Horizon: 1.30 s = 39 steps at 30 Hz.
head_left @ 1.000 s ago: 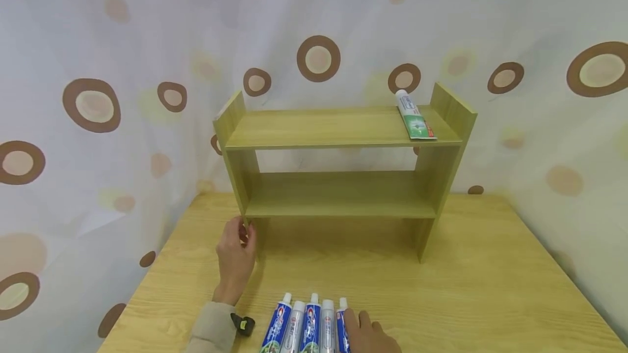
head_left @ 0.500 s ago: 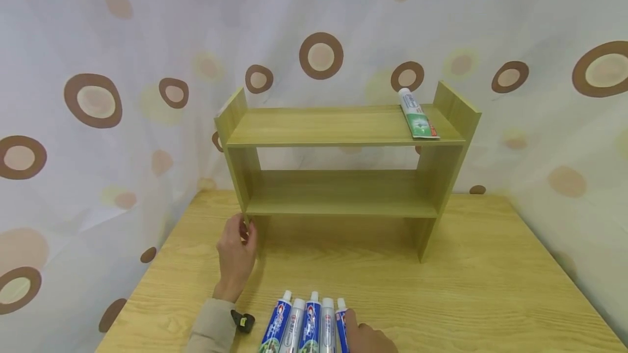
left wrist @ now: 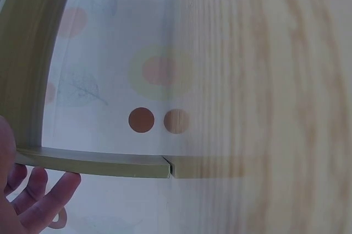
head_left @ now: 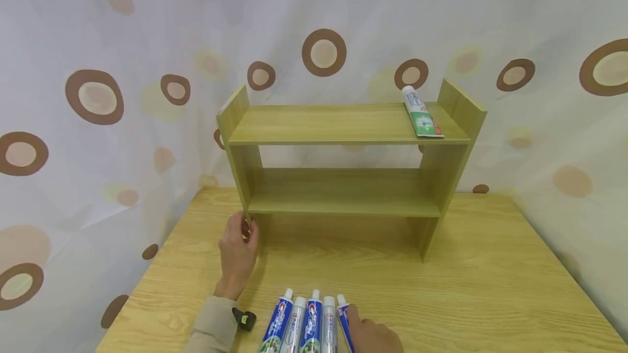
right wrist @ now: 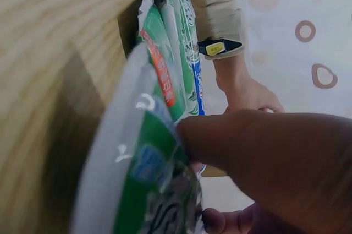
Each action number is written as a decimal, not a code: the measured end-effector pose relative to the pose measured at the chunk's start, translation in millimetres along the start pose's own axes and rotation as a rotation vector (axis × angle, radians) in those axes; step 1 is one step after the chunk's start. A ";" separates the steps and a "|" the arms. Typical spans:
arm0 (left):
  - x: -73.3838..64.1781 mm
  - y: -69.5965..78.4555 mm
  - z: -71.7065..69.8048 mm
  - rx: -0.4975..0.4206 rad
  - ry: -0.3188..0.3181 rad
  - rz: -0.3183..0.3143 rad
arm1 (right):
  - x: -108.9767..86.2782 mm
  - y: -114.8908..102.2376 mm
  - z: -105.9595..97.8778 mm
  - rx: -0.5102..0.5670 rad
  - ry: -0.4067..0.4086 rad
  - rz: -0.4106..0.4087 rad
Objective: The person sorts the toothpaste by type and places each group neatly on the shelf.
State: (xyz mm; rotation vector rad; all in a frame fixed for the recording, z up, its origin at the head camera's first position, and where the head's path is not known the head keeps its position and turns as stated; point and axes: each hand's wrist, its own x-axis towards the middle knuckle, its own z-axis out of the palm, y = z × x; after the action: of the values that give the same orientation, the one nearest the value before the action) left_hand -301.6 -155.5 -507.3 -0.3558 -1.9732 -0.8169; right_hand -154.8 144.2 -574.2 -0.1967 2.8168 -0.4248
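With fingers and thumb, my left hand point(head_left: 237, 247) grips the lower left side panel of a two-tier wooden shelf point(head_left: 343, 124). The left wrist view shows its fingertips point(left wrist: 69, 181) against the panel edge point(left wrist: 104, 167). At the bottom of the head view, my right hand point(head_left: 375, 336) pinches the rightmost blue toothpaste tube point(head_left: 345, 323), which leans away from its neighbours at the bottom. That tube's green and white tail point(right wrist: 148, 168) fills the near part of the right wrist view; its lower part is hidden in the head view.
Several blue and silver toothpaste tubes point(head_left: 311, 323) lie side by side left of the held one. A white and green tube point(head_left: 422, 116) lies on the top tier at the right. The wooden table point(head_left: 490, 287) meets a patterned wall covering point(head_left: 147, 42) behind and at the sides.
The rightmost blue tube has tilted, its bottom swinging right together with my right hand. My left hand stays on the side panel. The head view has shifted slightly.
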 end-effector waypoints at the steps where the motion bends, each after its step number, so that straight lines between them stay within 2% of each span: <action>1: 0.2 -0.2 0.0 -0.001 -0.001 0.000 | -1.1 -1.4 -1.8 0.011 -0.006 0.000; 6: 0.5 0.1 -0.5 0.004 -0.013 -0.008 | -12.4 -5.3 -14.7 0.169 0.012 -0.063; 12: -0.7 0.7 -0.9 0.015 -0.017 -0.012 | -31.7 -8.2 -30.0 0.333 0.132 -0.174; 15: -0.5 0.7 -0.9 0.018 -0.015 -0.005 | -38.9 -12.3 -42.4 0.387 0.160 -0.185; 21: 0.3 0.8 -0.6 0.020 -0.015 -0.009 | -44.8 -21.4 -63.2 0.422 0.218 -0.126; 27: -0.9 -0.2 -0.2 0.014 -0.011 -0.007 | -46.7 -26.6 -74.6 0.429 0.297 -0.055; 33: -1.1 -0.5 -0.4 0.017 -0.025 -0.018 | -47.6 -26.7 -81.3 0.416 0.337 -0.048; 39: -1.0 -0.3 -0.5 0.019 -0.028 -0.023 | -50.2 -24.6 -91.7 0.359 0.436 -0.060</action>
State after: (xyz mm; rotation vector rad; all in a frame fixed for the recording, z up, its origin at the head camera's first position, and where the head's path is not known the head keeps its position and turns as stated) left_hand -300.9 -155.9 -508.1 -0.3362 -2.0134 -0.8112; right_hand -132.3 154.3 -469.7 -0.1221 3.0823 -1.0923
